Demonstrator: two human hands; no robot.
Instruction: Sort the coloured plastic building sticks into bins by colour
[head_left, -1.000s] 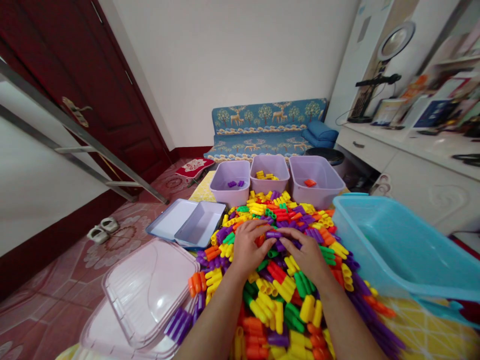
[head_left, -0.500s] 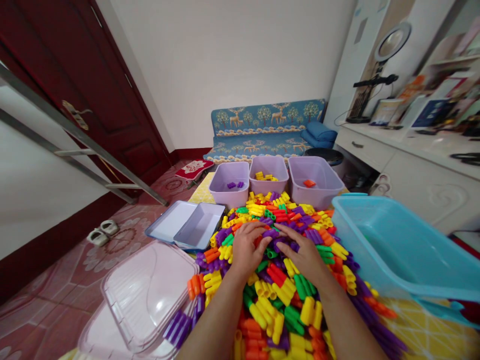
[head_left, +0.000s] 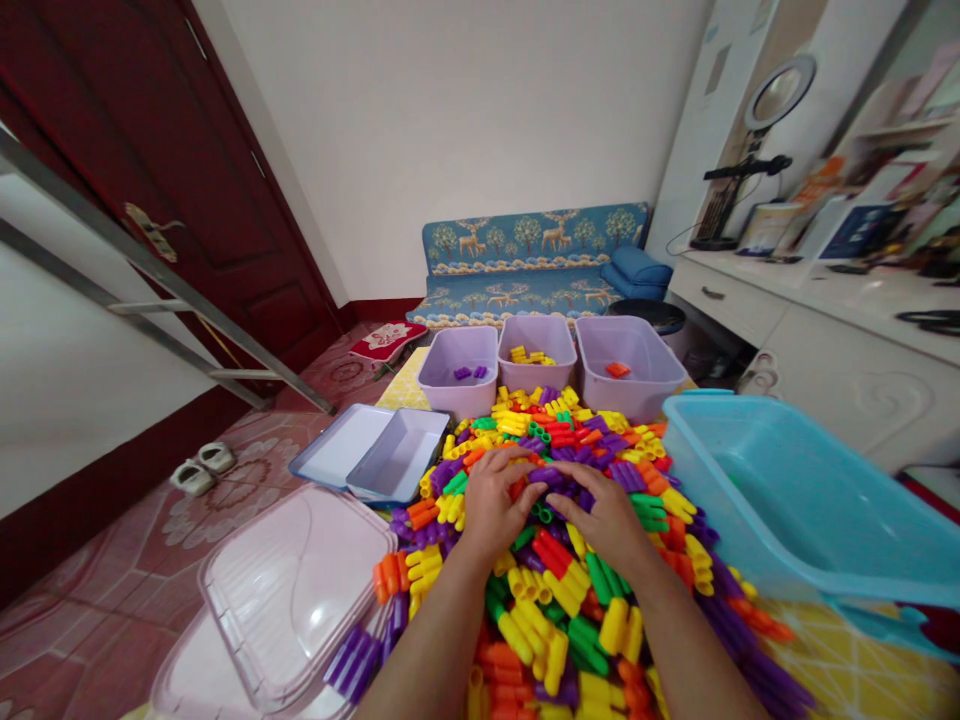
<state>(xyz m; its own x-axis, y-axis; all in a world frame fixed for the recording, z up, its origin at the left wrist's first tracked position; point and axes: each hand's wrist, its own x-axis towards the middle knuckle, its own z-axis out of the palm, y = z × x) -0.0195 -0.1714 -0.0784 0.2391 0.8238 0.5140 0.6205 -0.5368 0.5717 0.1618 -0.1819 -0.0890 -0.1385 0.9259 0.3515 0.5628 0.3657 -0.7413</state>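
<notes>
A large heap of plastic tube-shaped building blocks (head_left: 551,580) in purple, yellow, green, orange and red covers the table. Over its middle, my left hand (head_left: 496,500) curls its fingers and thumb around the left end of a purple building block (head_left: 546,477). My right hand (head_left: 600,510) grips the same block from the right, thumb below and fingers above. An orange-red block (head_left: 517,488) shows in the gap between my left thumb and index finger; whether it is held too is unclear. My fingertips partly hide the purple block.
Behind the heap stand three lilac bins, with a few purple blocks in the left bin (head_left: 459,400), yellow in the middle bin (head_left: 537,375), orange in the right bin (head_left: 634,395). A blue tub (head_left: 795,560) stands right. An open shallow case (head_left: 397,455) and clear lids (head_left: 300,590) lie left.
My right hand has shifted slightly, and more of the purple block shows between my hands. The bins and heap look the same.
</notes>
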